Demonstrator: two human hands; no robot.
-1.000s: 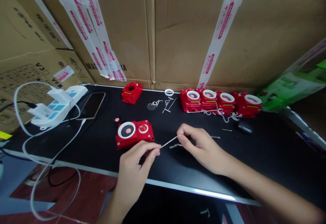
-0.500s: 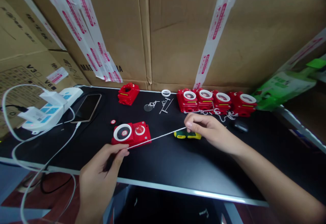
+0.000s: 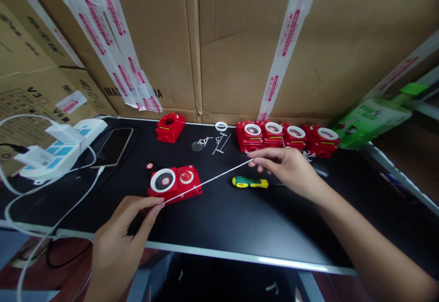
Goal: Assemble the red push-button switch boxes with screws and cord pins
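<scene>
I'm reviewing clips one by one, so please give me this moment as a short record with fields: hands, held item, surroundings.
Left hand: left hand pinching white string
Right hand: right hand pinching the same string
String: stretched straight between the hands, passing over the near red unit in this view
Tool: screwdriver, green and yellow handle, lying on the table
Back right: row of four red units with white rings
Left side: phone; power strip with chargers plugged in

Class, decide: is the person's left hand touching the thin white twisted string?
Touching: the head view shows the left hand pinching the thin white twisted string between thumb and forefinger.
</scene>
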